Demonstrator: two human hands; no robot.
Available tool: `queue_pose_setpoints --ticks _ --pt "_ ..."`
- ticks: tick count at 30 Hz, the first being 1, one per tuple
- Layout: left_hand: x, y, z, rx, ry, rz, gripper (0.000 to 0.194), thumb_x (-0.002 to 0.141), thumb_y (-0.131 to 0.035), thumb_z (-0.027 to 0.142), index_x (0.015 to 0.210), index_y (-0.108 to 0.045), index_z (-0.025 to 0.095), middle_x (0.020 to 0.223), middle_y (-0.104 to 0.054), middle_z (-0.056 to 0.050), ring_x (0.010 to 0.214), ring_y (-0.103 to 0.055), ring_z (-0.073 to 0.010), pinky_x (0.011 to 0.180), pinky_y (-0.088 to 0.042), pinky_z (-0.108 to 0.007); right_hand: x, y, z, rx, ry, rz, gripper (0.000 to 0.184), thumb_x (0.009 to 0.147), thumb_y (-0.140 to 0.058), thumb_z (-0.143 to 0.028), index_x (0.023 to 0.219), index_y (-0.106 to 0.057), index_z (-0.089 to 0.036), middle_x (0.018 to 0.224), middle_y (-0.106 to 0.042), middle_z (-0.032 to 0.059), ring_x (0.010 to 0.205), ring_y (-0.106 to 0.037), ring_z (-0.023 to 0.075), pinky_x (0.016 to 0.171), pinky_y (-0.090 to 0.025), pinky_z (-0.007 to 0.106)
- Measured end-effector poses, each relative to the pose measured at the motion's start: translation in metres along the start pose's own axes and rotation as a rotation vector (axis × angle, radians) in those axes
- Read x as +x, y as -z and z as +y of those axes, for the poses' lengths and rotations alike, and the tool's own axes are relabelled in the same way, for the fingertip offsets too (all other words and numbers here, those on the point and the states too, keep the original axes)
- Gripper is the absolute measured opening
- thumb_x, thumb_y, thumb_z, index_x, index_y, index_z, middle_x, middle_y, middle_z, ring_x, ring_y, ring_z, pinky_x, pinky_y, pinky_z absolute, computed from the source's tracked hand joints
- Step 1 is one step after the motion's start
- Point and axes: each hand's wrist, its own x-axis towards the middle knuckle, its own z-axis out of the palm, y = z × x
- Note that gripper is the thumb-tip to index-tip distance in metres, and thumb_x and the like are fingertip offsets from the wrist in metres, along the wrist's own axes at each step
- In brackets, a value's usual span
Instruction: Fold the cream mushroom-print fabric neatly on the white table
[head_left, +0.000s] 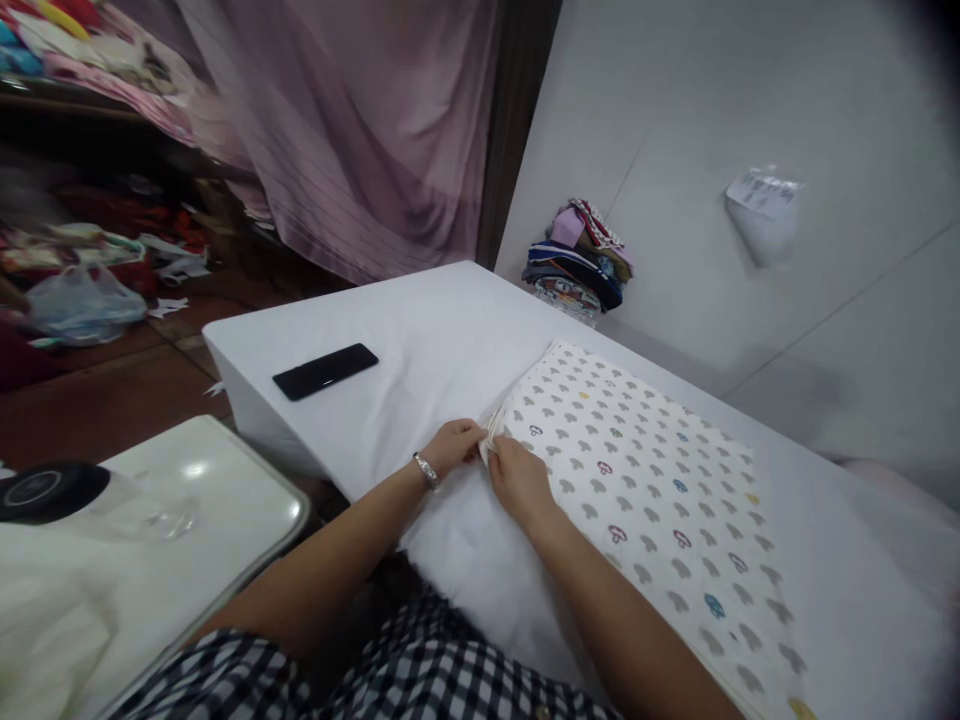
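Observation:
A white cloth printed with grey and coloured motifs lies folded in layers across the right part of the white-covered table. My left hand, with a bracelet at the wrist, pinches the layered edge at the cloth's near left corner. Right beside it, my right hand has its fingers closed on the same corner, the thumb side against the layers. Both sets of fingertips nearly meet there and are partly hidden by the fabric.
A black phone rests on the table's left part. To the left stands a pale stool-like surface with a dark-capped clear bottle. Folded clothes are stacked by the wall. A pink curtain hangs behind, and a plastic bag sits on the floor.

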Motion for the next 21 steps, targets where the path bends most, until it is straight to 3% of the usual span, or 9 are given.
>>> queue_pose_setpoints --ticks 5,13,21 --pt "-0.0002 -0.0014 0.0001 -0.039 0.057 0.006 0.021 0.068 -0.057 0.031 0.057 -0.045 0.016 0.045 -0.049 0.005 0.042 -0.046 -0.0069 0.045 -0.041 -0.02 -0.0007 -0.0017 -0.0021 -0.031 0.012 -0.003 0.022 0.09 -0.032 -0.024 0.101 -0.051 -0.019 0.095 -0.061 0.0063 0.083 -0.057 0.0179 0.066 -0.038 0.027" --pt "-0.0006 -0.0016 0.0031 0.01 0.086 0.009 0.036 0.068 -0.06 0.05 0.061 -0.046 0.017 0.048 -0.053 0.003 0.046 -0.053 -0.0103 0.048 -0.045 -0.024 -0.0016 -0.002 -0.0049 -0.047 0.006 -0.006 0.023 0.09 -0.032 -0.025 0.103 -0.05 -0.018 0.095 -0.06 0.0076 0.083 -0.057 0.0185 0.065 -0.039 0.027" --pt "0.0041 -0.0013 0.0014 0.125 0.088 0.009 0.037 0.063 -0.066 0.049 0.062 -0.047 0.017 0.046 -0.053 0.004 0.042 -0.054 -0.0113 0.048 -0.047 -0.025 -0.0024 -0.0035 -0.0079 -0.053 0.011 -0.016 0.026 0.09 -0.032 -0.026 0.106 -0.05 -0.017 0.096 -0.06 0.0072 0.084 -0.057 0.0184 0.065 -0.041 0.028"
